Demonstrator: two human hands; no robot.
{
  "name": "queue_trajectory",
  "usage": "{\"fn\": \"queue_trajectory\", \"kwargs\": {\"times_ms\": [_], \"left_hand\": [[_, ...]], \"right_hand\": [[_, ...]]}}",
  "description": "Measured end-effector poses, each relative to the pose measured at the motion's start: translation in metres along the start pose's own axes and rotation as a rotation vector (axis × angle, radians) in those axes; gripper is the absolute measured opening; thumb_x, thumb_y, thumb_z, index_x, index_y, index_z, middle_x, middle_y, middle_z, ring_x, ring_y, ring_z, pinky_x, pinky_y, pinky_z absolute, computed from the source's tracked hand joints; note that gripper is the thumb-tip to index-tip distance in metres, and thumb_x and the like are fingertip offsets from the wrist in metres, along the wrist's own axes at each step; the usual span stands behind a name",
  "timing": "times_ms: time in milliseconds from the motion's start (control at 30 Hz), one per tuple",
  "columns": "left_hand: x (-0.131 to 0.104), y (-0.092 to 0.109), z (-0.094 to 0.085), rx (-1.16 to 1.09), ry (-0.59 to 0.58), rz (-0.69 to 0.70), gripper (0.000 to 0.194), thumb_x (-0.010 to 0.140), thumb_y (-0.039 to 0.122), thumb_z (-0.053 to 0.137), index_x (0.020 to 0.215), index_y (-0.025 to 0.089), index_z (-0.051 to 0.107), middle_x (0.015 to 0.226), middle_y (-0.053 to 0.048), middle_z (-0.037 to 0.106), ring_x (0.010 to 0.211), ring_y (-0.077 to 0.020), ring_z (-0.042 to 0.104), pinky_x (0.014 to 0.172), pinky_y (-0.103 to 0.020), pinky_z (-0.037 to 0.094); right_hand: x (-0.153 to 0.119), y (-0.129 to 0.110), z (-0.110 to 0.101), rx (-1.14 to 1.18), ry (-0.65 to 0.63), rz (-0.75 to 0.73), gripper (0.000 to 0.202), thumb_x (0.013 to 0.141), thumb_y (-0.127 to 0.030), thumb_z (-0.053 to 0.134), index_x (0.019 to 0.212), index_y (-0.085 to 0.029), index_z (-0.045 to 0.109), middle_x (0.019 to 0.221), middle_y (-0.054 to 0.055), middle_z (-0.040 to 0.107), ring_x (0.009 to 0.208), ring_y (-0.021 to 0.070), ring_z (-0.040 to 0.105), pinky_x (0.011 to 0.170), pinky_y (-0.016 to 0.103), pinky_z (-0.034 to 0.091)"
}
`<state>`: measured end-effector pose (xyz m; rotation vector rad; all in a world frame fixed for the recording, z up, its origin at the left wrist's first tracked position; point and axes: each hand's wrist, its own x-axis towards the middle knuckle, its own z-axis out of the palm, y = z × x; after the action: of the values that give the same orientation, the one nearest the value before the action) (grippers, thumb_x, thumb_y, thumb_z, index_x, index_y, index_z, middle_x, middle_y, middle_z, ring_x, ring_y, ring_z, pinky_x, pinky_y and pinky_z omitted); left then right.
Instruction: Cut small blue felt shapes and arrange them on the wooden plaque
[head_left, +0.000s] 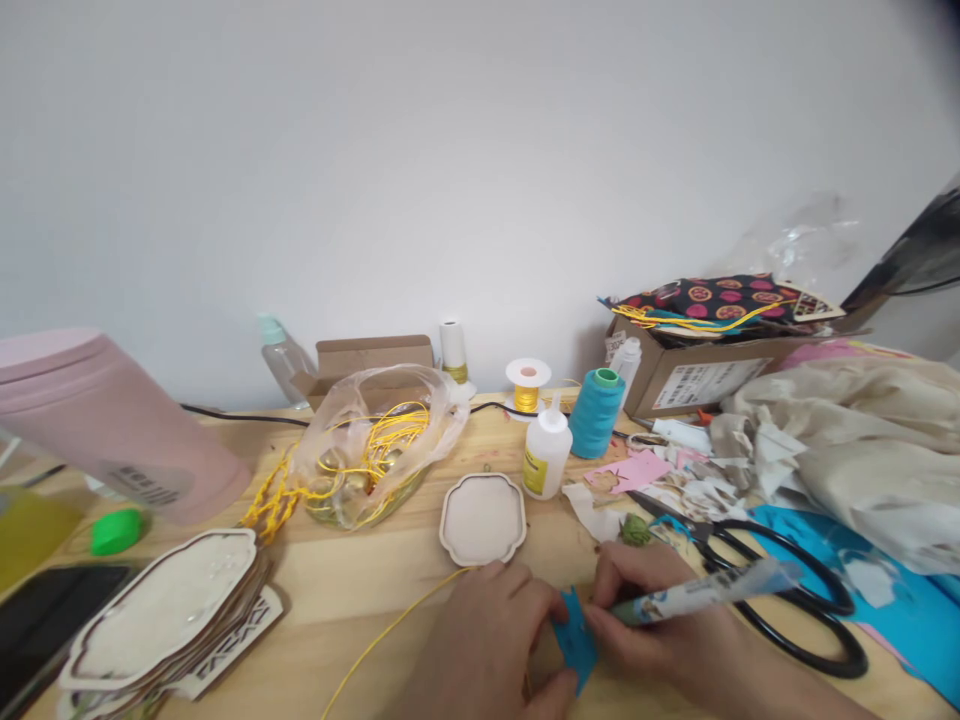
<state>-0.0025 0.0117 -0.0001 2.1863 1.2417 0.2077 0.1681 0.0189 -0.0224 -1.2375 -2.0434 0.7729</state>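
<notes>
My left hand (pixel 499 635) is closed on a small piece of blue fabric (pixel 574 640), pinched between thumb and finger above the wooden table. In my right hand (pixel 660 625) is a pen (pixel 709 592) with a pale patterned barrel, its tip end at the fabric's right edge. Fingers hide part of the fabric and the pen's point. A yellow cord (pixel 397 622) runs from the table's front up to a small scalloped wooden plaque (pixel 483 520), which lies just beyond my left hand.
Black-handled scissors (pixel 787 580) lie right of my right hand, among paper scraps. A glue bottle (pixel 546 455) and teal thread cone (pixel 596 415) stand behind. Stacked wooden plaques (pixel 165 605) are at left, with a plastic bag (pixel 390 450) of yellow cord beyond and a pink tumbler (pixel 112 420).
</notes>
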Motion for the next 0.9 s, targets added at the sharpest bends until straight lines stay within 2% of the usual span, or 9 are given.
{"fn": "queue_trajectory", "kwargs": {"times_ms": [333,533,900], "left_hand": [[0.0016,-0.0027,-0.0011,-0.002,-0.016,-0.004,0.025,0.062,0.021,0.059,0.087,0.018,0.059,0.079,-0.002,0.059,0.073,-0.0195,0.048,0.066,-0.03,0.036],[0.0008,-0.0023,-0.0016,-0.005,-0.025,0.002,0.026,0.063,0.021,0.06,0.088,0.017,0.06,0.079,-0.003,0.059,0.072,-0.0196,0.049,0.065,-0.03,0.035],[0.0018,0.0,-0.0031,0.015,-0.038,-0.006,0.026,0.063,0.02,0.059,0.088,0.017,0.06,0.079,-0.004,0.059,0.072,-0.0198,0.048,0.064,-0.03,0.035]], "right_hand": [[-0.0016,0.0088,0.0035,0.025,0.004,-0.003,0.021,0.066,-0.018,0.057,0.049,-0.019,0.045,0.042,-0.003,0.049,0.038,0.0094,0.041,0.036,0.018,0.029],[-0.0037,0.0105,0.0042,0.063,-0.022,0.015,0.023,0.067,-0.021,0.059,0.05,-0.019,0.044,0.043,-0.004,0.05,0.038,0.0091,0.041,0.035,0.017,0.029],[-0.0008,0.0064,0.0012,0.073,-0.036,0.046,0.021,0.067,-0.02,0.056,0.05,-0.018,0.046,0.044,-0.003,0.048,0.04,0.0098,0.041,0.037,0.018,0.029]]}}
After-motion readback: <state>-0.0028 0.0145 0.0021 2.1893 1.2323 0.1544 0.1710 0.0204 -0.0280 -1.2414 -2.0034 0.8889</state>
